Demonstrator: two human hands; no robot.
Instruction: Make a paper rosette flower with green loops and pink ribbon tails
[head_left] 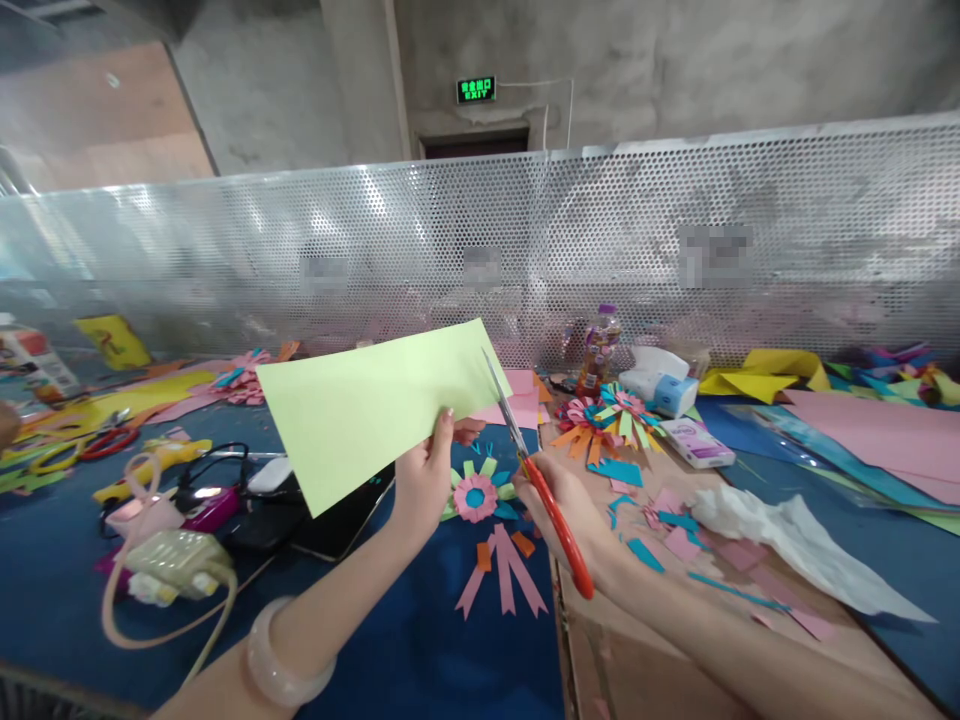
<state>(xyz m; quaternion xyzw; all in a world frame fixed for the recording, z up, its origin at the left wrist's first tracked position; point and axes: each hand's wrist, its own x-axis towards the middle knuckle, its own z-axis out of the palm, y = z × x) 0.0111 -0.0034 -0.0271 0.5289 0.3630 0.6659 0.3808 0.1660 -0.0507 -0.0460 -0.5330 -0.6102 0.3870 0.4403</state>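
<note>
My left hand (424, 478) pinches the lower right edge of a light green paper sheet (375, 405) and holds it up over the blue table (420, 650). A pale bangle sits on that wrist. My right hand (574, 510) grips red-handled scissors (536, 480), fingers through the loops. The blades point up and left, and their tips touch the sheet's right edge. Below the sheet lies a pink and green paper flower (476, 495) with pink strips.
Paper flowers (611, 412), coloured scraps, a drink bottle (598, 350), tissue boxes (660, 385) and crumpled tissue (795, 535) lie to the right. On the left sit a glue gun (146, 470), cables, phones and another pair of scissors (105, 440). A perforated metal screen (675, 230) backs the table.
</note>
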